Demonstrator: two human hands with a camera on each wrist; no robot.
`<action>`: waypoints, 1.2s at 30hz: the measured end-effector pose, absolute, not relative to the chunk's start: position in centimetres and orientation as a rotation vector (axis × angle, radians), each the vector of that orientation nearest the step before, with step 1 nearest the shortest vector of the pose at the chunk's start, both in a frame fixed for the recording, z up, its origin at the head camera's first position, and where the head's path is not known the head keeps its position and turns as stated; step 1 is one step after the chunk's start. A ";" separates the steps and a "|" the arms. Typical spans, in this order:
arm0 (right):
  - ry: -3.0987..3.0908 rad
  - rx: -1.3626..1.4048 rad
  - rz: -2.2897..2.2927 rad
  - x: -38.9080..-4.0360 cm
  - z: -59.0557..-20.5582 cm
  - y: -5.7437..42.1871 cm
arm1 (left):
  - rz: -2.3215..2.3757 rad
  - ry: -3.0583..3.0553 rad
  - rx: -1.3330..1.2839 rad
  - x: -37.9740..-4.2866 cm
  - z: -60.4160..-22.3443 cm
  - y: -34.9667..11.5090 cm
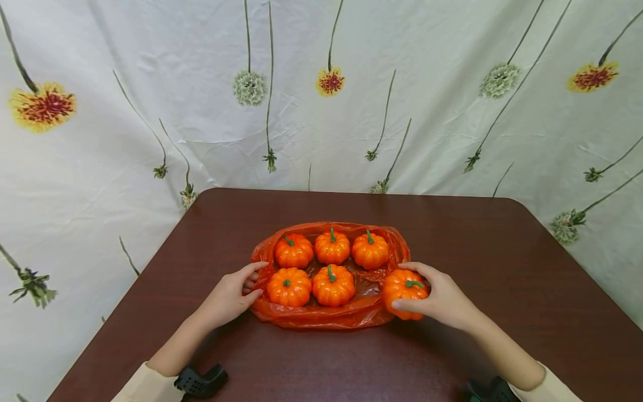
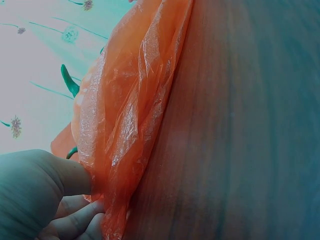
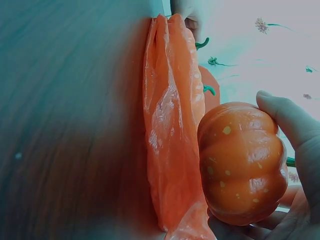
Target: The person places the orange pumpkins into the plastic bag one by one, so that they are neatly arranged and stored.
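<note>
My right hand [image 1: 442, 296] grips a small orange pumpkin [image 3: 242, 165] with a green stem, thumb on one side and fingers around the other. In the head view this pumpkin overlaps the right end of an open red plastic bag [image 1: 321, 321]. Several similar pumpkins sit inside the bag in two rows, among them a front one [image 1: 334, 285] and a back left one [image 1: 293, 250]. At the bag's left end my left hand [image 1: 233, 293] pinches the bag's edge between thumb and fingers, as the left wrist view shows close up.
The bag lies on a dark brown table [image 1: 321, 363] with rounded far corners. Behind it hangs a white cloth [image 1: 321, 128] printed with flowers. A black wrist device [image 1: 201, 382] is at my left sleeve, and another [image 1: 494, 391] is at the right.
</note>
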State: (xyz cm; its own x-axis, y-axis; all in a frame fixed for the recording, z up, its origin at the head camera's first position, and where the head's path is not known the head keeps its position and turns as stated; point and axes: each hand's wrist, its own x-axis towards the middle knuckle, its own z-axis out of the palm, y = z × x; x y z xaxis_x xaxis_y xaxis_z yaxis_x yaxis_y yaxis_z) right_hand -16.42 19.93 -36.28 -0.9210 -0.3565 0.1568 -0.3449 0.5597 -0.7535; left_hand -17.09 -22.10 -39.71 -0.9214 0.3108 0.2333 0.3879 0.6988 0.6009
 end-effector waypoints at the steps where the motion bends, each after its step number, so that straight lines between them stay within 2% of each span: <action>1: 2.766 -0.628 -1.327 -16.5 -36.3 19.8 | -1.027 -2.789 -0.571 -17.1 -39.7 -22.1; 22: 2.764 -0.583 -1.275 -19.2 -35.0 16.2 | -1.030 -2.799 -0.565 -17.1 -39.8 -22.1; 36: 2.803 -0.442 -1.341 -20.2 -36.0 14.6 | -1.029 -2.816 -0.539 -17.3 -39.9 -22.1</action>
State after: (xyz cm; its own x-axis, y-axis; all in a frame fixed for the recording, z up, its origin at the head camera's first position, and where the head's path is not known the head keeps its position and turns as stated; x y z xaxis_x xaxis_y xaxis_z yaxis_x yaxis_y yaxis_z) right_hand -20.24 14.64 -36.00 -0.9603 -0.2530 0.1179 -0.2506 0.5954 -0.7634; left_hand -17.27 -22.07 -39.91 -0.9331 0.2940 0.2070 0.3582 0.7099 0.6065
